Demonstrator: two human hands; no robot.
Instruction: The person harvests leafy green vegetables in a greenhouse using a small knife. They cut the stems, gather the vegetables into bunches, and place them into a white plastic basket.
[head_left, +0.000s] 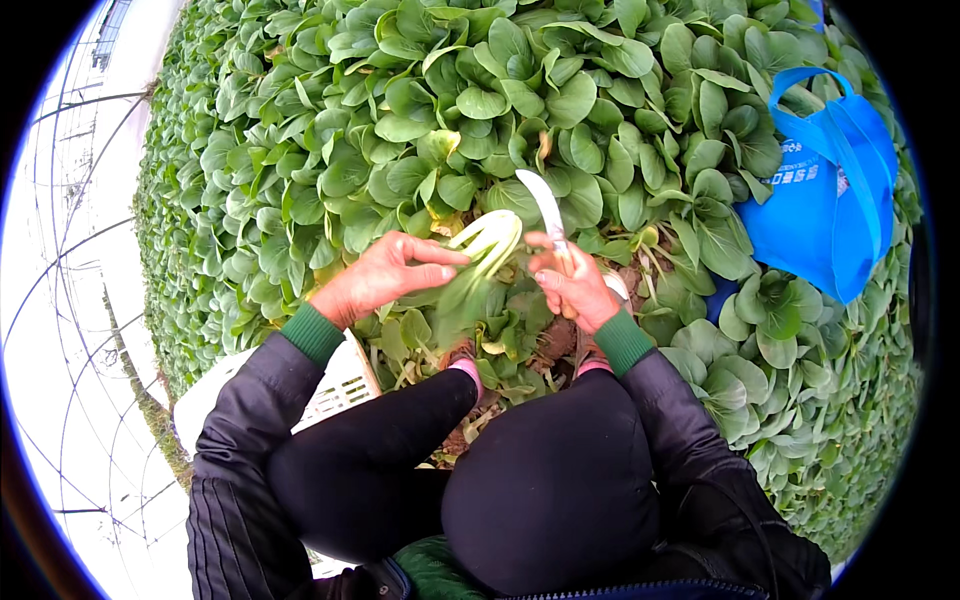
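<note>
My left hand (390, 271) holds a cut head of bok choy (491, 238) by its pale stalks, with thumb and index finger at their side. The other fingers are mostly hidden. Its white base points up and away from me, and the leaves hang blurred towards my feet. In my right hand (574, 281) is a small knife with a curved blade (544, 196) and a light handle. The blade points up and away, just right of the bok choy and apart from it. Below both hands, loose leaves and cut stalks lie on brown soil (556, 341).
Dense bok choy plants (465, 105) fill the bed ahead and to both sides. A blue carrier bag (832, 195) bearing writing rests on plants at the right. A white slotted plastic crate (341, 390) stands beside my left leg. Pale greenhouse sheeting (75, 315) lines the left.
</note>
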